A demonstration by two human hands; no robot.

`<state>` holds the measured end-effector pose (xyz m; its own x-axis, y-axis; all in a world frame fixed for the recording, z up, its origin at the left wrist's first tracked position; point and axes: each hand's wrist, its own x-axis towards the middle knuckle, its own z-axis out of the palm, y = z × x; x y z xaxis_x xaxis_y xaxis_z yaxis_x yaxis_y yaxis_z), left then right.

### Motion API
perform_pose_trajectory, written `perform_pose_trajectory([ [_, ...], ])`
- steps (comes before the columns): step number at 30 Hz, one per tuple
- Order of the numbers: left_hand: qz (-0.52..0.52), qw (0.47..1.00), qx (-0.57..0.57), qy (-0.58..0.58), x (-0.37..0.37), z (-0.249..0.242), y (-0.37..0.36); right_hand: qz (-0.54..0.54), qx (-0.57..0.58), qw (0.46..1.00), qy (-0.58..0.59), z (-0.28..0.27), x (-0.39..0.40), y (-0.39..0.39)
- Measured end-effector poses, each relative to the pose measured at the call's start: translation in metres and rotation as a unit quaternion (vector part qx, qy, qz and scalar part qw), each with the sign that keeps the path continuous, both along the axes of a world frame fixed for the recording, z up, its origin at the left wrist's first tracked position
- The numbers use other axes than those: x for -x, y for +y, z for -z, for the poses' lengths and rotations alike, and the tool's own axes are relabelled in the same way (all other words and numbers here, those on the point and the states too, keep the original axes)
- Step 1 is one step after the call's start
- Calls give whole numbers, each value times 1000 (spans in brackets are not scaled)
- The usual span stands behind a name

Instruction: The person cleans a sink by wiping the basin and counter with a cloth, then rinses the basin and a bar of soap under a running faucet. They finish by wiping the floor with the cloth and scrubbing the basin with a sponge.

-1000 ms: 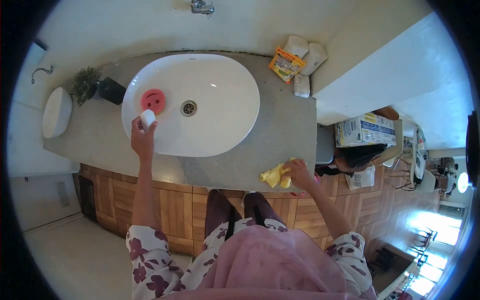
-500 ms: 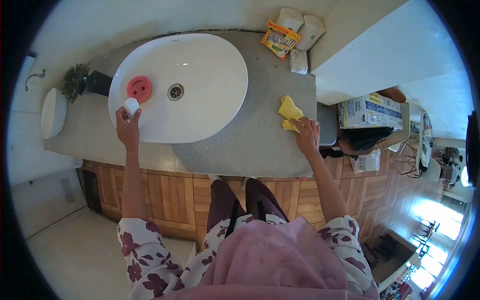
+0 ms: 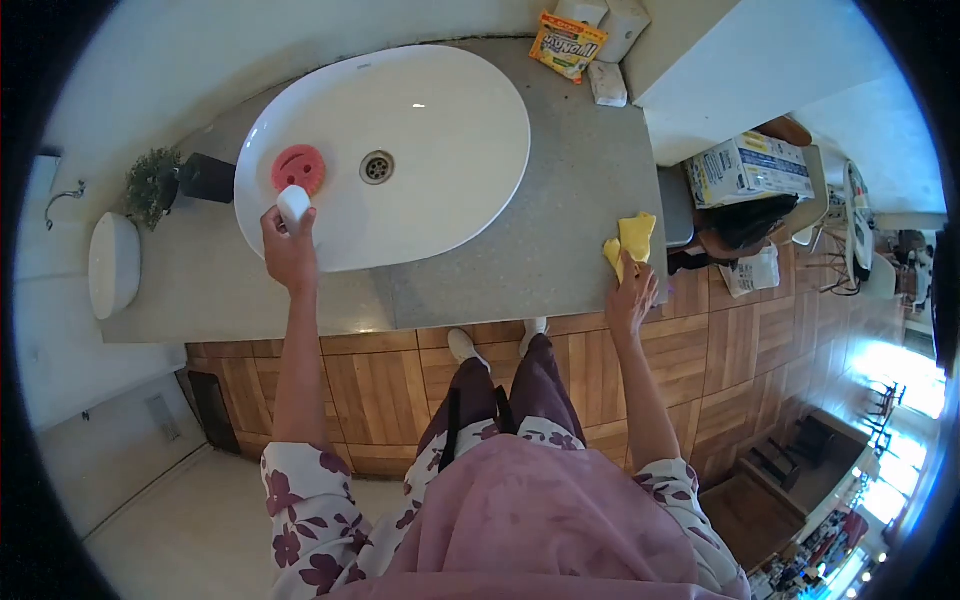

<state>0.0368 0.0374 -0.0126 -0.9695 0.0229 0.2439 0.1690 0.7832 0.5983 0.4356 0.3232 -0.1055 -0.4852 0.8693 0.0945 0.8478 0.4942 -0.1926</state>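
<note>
My left hand point(image 3: 290, 248) is closed around a white object point(image 3: 293, 206), held over the near left rim of the oval white sink point(image 3: 440, 130). Just beyond it, a round pink sponge-like piece point(image 3: 299, 170) with holes lies inside the basin, left of the metal drain point(image 3: 377, 167). At the right end of the grey counter point(image 3: 560, 200), my right hand point(image 3: 632, 295) has its fingers closed on a crumpled yellow cloth point(image 3: 637, 236), close to the counter's edge.
Behind the sink's right side are an orange-yellow packet point(image 3: 567, 47), white rolls point(image 3: 622, 28) and a small white pack point(image 3: 607, 84). A dark pot with a plant point(image 3: 152, 187) stands left. Boxes point(image 3: 752, 170) sit beyond the right edge.
The right hand and yellow cloth have moved right and toward the counter's near right corner. The left hand still holds the white object by the pink piece. The whole view has shifted.
</note>
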Motion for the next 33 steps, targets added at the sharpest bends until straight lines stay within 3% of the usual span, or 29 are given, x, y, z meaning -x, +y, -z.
perform_pose_trajectory([
  [4, -1, 1000, 10, -2, -2, -5, 2, 26, 5, 1000, -3, 0, 25, -61],
  [6, 20, 1000, -4, 10, 0, 0, -1, -17, -23, 999, 27, 8, 42, -107],
  [8, 20, 1000, 0, 2, -2, -6, 1, -54, 108, 992, 20, 7, 65, -152],
  [10, 20, 1000, 5, -4, -4, -6, 1, -143, 156, 977, 24, -2, 95, -197],
  [12, 22, 1000, 9, 0, -3, -5, 0, -214, 127, 968, 34, 7, 129, -239],
  [14, 27, 1000, 10, 13, -2, -3, 0, -256, 257, 931, 40, -3, 166, -266],
  [16, 28, 999, 12, 26, -2, -1, -1, -300, 281, 911, 31, -4, 198, -292],
  [17, 31, 999, 13, 25, -1, -1, -1, -303, 283, 910, 32, -5, 212, -304],
  [19, 31, 999, 14, 24, 0, -1, -1, -366, 147, 916, 69, 5, 235, -327],
  [20, 26, 999, 18, 14, 0, -2, -1, -368, 148, 916, 70, 11, 245, -338],
  [22, 21, 1000, 23, 5, -1, -1, -1, -308, 320, 871, 212, 17, 257, -351],
  [23, 29, 999, 16, 13, -1, -1, -1, -310, 319, 870, 213, 20, 253, -353],
  [25, 33, 999, 10, 20, 1, 1, -2, -247, 532, 746, 315, -13, 232, -337],
  [33, 22, 1000, 8, 12, -2, -5, 1, -260, 576, 728, 266, -46, 132, -271],
])
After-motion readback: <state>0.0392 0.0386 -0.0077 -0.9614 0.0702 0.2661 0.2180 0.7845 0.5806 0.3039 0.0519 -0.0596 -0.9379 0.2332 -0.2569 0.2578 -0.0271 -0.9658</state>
